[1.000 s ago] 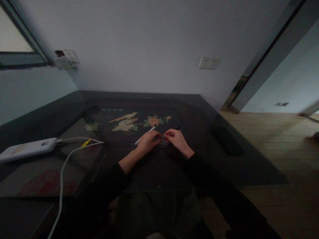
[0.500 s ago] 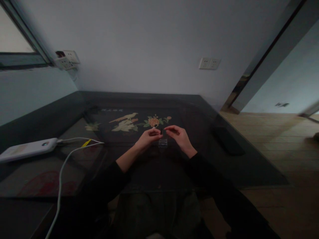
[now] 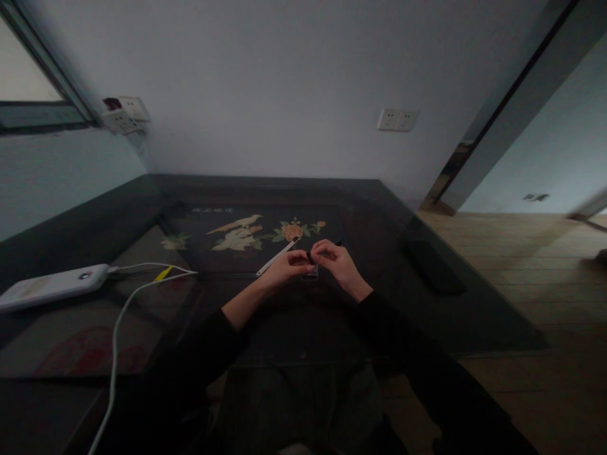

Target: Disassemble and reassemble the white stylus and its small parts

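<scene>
My left hand [image 3: 283, 266] and my right hand [image 3: 340, 265] meet above the middle of the dark table [image 3: 294, 328], fingertips almost touching. Both pinch at a tiny black piece [image 3: 310, 258], too small and dim to name. Just beneath the fingers sits a small clear box [image 3: 311, 275], partly covered by the hands. Behind my left hand a thin white stick with a dark tip [image 3: 275, 258] lies slantwise. A short black end [image 3: 338, 242] pokes out past my right hand; I cannot tell whether it is held.
A white power bank [image 3: 57, 285] with a white cable [image 3: 115, 347] and a yellow tag [image 3: 164, 273] lies at the left. At the right is a flat black object [image 3: 434, 268], perhaps a phone. Wall sockets [image 3: 398, 119] are above the table's back edge.
My hands have come together, the right fingers moving left onto the small black piece. The left hand has dropped slightly, showing more of the white stick. A black end now shows behind the right hand.
</scene>
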Available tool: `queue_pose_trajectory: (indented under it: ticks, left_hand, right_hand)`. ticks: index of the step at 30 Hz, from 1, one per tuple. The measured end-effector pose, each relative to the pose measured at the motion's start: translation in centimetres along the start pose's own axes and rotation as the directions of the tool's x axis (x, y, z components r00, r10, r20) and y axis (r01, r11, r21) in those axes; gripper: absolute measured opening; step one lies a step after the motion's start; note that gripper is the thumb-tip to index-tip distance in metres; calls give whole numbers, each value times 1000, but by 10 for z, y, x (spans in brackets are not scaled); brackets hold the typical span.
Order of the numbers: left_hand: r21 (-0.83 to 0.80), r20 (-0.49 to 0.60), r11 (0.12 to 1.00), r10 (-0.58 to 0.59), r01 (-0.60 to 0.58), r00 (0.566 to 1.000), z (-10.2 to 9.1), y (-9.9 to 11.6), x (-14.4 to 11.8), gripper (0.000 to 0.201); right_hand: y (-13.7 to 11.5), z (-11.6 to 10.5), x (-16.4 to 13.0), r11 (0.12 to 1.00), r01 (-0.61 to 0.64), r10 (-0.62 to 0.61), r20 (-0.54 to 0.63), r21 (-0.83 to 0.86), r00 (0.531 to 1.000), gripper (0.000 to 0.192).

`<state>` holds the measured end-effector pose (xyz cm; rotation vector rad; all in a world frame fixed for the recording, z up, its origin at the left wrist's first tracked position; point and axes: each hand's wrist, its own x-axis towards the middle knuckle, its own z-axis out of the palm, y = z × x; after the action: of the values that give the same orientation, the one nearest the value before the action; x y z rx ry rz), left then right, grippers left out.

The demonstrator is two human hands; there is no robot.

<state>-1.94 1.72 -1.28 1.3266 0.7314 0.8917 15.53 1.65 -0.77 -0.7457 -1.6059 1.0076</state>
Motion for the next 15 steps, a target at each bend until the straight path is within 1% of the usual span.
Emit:
queue_pose_trajectory:
  ticks: [2, 4, 6, 8, 11, 13, 15]
  left_hand:
    - [136, 17, 990, 43, -45, 999, -4, 3, 0, 32]
    - [296, -11, 949, 115, -107, 993, -8, 6, 0, 29]
    - [463, -72, 871, 220, -163, 973, -10, 9, 0, 23]
    - [603, -91, 771, 323, -207, 942, -10, 9, -1, 17]
    - [737, -29, 621, 423, -267, 906, -9, 6, -2, 12]
    - [793, 29, 533, 449, -294, 893, -10, 3, -2, 13]
    - [830, 70, 468, 450, -302, 890, -11, 0, -2, 13]
  right_hand:
    - [1, -3, 1, 994, 5, -9, -29, -105, 1000, 18]
    - [1, -6, 2, 968, 19, -35, -58, -251, 998, 17]
    - [1, -8, 2, 911, 38, -68, -59, -411, 996, 15]
    - [0, -9, 1, 839, 50, -77, -27, -542, 997, 14]
    - [-2, -9, 0, 755, 57, -50, 29, -654, 998, 12]
    - [-3, -8, -1, 716, 65, -36, 57, -695, 998, 10]
    - [-3, -7, -2, 688, 82, -33, 82, -721, 996, 9]
